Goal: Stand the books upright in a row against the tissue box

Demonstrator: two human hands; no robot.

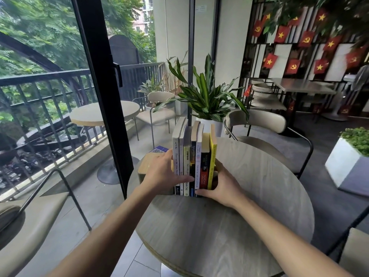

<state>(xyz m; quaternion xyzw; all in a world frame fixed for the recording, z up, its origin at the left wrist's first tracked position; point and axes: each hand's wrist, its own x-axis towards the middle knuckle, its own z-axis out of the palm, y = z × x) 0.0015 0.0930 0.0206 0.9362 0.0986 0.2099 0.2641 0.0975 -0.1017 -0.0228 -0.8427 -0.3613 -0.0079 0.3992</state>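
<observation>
On the round table (239, 226), near its far left edge, the books (194, 156) stand in an upright row, spines toward me, against the tissue box (146, 163) (on their left), my left hand (161, 174) flat across the lower spines, my right hand (223, 186) cupping the unpropped right end, with room rightward.

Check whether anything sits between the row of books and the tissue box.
No object shows between the books and the tissue box. Only the left hand lies over that seam, fingers across the lower spines, so whether they touch is hidden.
</observation>
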